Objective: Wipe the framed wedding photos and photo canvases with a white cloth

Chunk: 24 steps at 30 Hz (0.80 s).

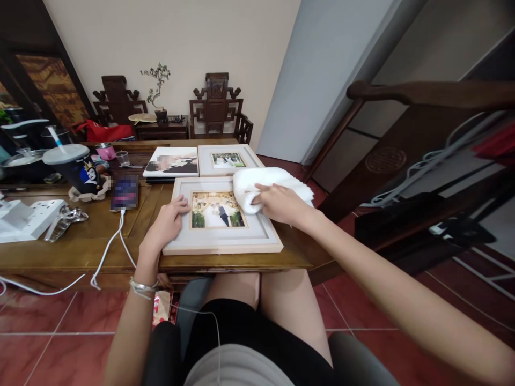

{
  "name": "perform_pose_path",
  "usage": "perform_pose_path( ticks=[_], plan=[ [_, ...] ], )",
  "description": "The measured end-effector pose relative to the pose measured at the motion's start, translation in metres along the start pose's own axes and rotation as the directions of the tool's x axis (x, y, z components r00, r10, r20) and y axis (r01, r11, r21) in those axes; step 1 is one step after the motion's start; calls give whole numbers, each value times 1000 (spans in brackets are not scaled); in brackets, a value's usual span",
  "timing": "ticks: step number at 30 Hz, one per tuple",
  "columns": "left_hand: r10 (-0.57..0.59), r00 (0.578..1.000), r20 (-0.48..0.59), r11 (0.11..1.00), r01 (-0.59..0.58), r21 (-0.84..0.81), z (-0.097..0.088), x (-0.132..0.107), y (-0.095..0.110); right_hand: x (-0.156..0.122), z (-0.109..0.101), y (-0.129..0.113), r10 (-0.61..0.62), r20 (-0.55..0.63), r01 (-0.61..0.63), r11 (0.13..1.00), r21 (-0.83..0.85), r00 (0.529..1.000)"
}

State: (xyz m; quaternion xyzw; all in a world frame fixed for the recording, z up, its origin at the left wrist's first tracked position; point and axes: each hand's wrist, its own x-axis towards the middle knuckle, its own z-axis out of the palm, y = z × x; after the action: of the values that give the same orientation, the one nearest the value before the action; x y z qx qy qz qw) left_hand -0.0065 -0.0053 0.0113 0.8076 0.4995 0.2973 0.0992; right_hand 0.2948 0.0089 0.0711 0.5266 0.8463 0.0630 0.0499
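Observation:
A framed photo (218,209) with a pale wooden frame and light grey mat lies flat near the table's front edge. My left hand (171,217) rests on its left side, fingers lying over the frame and mat. In my right hand (277,202) is a fluffy white cloth (271,182), bunched up and pressed on the frame's upper right part. Part of the cloth hangs past the frame's right edge. Behind lie a second framed photo (227,160) and a white-edged photo panel (171,162), side by side.
On the wooden table (132,252) to the left are a phone (124,194) on a white charging cable, a dark lidded cup (78,169) with a straw, and a white power strip (34,220). A dark wooden chair back (386,155) stands at the right.

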Motion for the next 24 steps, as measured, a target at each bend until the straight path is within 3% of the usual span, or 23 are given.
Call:
perform_pose_path(
  ticks=[3, 6, 13, 16, 19, 24],
  plan=[
    [-9, 1000, -27, 1000, 9, -7, 1, 0, -2, 18, 6, 3, 14, -54, -14, 1000, 5, 998],
    [-21, 999, -47, 1000, 21, -5, 1, -1, -3, 9, 6, -1, -37, -55, 39, 999, 31, 998],
    [-43, 998, -44, 999, 45, 23, 2, 0, 1, -89, -7, -18, -131, -11, 130, 963, 236, 991],
    [-36, 999, -29, 999, 37, 21, 3, 0, 0, -111, -8, -20, -144, -24, 145, 951, 273, 989],
    [-14, 1000, -19, 1000, 14, 25, 2, -1, -1, -101, -3, -19, -97, -25, 100, 965, 242, 995],
    [11, 1000, -5, 999, -11, 32, 1, -1, 0, -41, 13, -5, -15, -110, 32, 988, 153, 994]
  ],
)
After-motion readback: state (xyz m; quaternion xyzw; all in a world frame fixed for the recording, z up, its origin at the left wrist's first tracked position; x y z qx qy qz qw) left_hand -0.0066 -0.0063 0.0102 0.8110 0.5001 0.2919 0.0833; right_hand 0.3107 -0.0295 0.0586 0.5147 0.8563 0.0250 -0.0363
